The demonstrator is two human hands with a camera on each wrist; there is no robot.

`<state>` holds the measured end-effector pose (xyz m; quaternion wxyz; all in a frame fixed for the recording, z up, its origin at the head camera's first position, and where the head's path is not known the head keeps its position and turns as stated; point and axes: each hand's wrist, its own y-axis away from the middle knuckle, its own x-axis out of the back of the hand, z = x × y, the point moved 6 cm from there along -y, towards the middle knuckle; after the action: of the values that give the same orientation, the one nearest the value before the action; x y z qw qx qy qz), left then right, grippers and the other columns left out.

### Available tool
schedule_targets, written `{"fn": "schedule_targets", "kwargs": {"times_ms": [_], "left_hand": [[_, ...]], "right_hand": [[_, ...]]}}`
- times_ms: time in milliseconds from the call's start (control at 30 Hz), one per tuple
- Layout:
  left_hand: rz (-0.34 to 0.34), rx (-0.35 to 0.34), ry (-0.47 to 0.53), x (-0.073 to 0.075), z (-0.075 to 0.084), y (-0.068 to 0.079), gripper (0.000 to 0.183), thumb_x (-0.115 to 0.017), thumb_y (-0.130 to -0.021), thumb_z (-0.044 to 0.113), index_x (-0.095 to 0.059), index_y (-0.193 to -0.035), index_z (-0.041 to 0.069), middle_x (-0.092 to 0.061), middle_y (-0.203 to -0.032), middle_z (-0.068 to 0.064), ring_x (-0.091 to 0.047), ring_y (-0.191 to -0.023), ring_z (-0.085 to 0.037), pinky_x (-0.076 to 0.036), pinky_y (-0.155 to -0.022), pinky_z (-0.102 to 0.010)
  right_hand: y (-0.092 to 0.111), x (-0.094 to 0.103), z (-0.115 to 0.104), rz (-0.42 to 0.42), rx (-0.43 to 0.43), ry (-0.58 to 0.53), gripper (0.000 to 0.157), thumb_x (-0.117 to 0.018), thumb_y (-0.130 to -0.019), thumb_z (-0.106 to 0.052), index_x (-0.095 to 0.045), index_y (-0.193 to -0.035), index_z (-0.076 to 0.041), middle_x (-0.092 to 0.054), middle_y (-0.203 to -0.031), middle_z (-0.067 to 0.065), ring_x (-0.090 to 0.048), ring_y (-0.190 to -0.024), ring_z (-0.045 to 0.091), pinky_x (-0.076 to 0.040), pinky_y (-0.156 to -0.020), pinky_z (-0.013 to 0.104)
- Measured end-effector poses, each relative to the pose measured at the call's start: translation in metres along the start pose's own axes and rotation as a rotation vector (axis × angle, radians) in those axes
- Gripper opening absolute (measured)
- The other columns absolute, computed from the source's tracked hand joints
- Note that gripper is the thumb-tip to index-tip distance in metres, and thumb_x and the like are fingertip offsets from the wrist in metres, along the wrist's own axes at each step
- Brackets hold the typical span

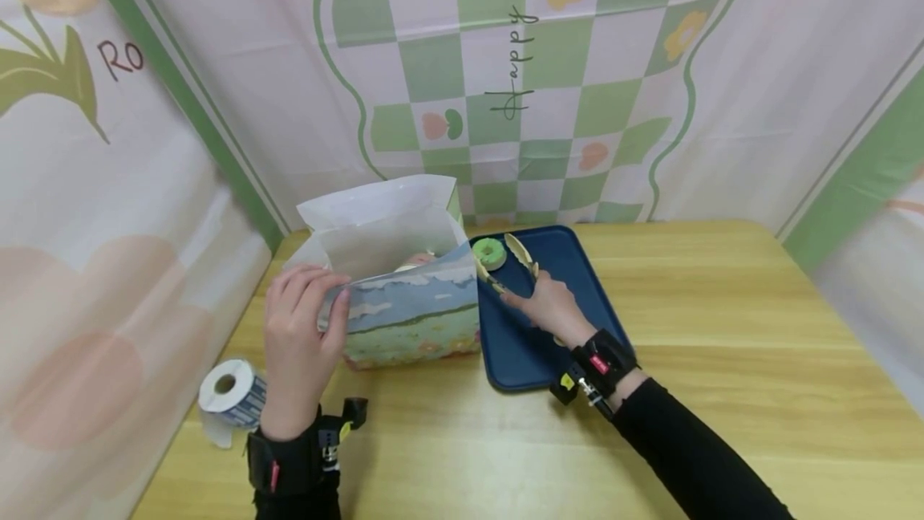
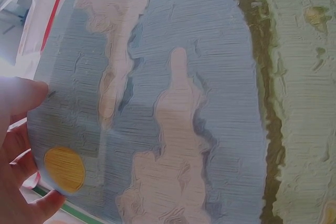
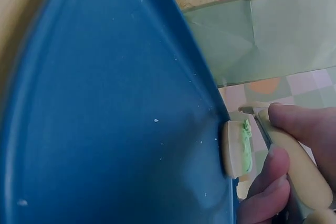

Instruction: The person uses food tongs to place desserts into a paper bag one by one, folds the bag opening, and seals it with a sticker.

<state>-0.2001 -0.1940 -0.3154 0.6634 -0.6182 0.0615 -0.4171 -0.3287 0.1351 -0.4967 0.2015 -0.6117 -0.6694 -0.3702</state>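
At the bag's near left corner, my left hand [image 1: 299,335] pinches the rim of a paper bag [image 1: 415,311] printed with sky and meadow. The bag stands with its top spread apart, and a pinkish item [image 1: 416,261] shows inside, mostly hidden by the front panel. My right hand [image 1: 554,311] grips gold-coloured tongs [image 1: 521,251] over a dark blue tray [image 1: 516,359]. Their arms are spread apart on either side of a green-topped donut [image 1: 489,253] at the tray's far left corner. In the right wrist view, the thumb and fingers [image 3: 270,182] close around the tongs' handle.
A roll of labels [image 1: 233,392] sits left of my left forearm, its loose end on the wooden table [image 1: 722,327]. Printed cloth [image 1: 592,159] hangs along the back and sides. Small pale crumbs [image 3: 156,120] dot the tray, whose left edge lies beside the bag.
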Motion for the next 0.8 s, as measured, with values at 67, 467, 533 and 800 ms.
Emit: {"fn": "schedule_targets", "kwargs": {"times_ms": [67,467,533,800], "left_hand": [[0.000,0.002,-0.001,0.0000,-0.0003,0.0002,0.014,-0.064,-0.091,0.012,-0.071,-0.097,0.001,-0.070,-0.097,-0.015,-0.058,-0.107,-0.035,-0.040,-0.102,-0.045],[-0.004,0.000,-0.005,0.0005,-0.0004,0.0002,0.015,-0.064,-0.092,0.014,-0.071,-0.096,0.001,-0.070,-0.096,-0.015,-0.058,-0.107,-0.035,-0.040,-0.102,-0.046],[-0.005,0.000,-0.006,0.0008,-0.0002,0.0001,0.015,-0.064,-0.092,0.014,-0.071,-0.096,0.001,-0.070,-0.096,-0.015,-0.058,-0.107,-0.035,-0.040,-0.102,-0.046],[-0.003,-0.002,-0.008,0.0012,0.0005,0.0000,0.015,-0.064,-0.092,0.014,-0.071,-0.096,0.001,-0.070,-0.096,-0.016,-0.059,-0.106,-0.035,-0.040,-0.102,-0.045]], "right_hand": [[-0.0022,-0.0016,0.0013,0.002,-0.007,0.004,0.105,-0.064,-0.083,-0.065,-0.022,-0.151,0.004,-0.068,-0.073,0.009,-0.066,-0.059,0.018,-0.049,-0.053,0.030],[-0.0072,-0.0061,0.0019,0.000,-0.012,0.014,0.104,-0.065,-0.083,-0.064,-0.024,-0.149,0.005,-0.068,-0.072,0.010,-0.065,-0.057,0.019,-0.049,-0.050,0.031],[-0.0069,-0.0065,0.0013,0.001,-0.002,0.014,0.104,-0.064,-0.083,-0.064,-0.025,-0.149,0.005,-0.068,-0.073,0.009,-0.066,-0.058,0.019,-0.049,-0.051,0.030],[0.0003,-0.0099,-0.0022,-0.021,0.035,-0.007,0.097,-0.059,-0.089,-0.061,-0.022,-0.150,0.005,-0.067,-0.074,0.011,-0.065,-0.058,0.020,-0.049,-0.053,0.031]]}}
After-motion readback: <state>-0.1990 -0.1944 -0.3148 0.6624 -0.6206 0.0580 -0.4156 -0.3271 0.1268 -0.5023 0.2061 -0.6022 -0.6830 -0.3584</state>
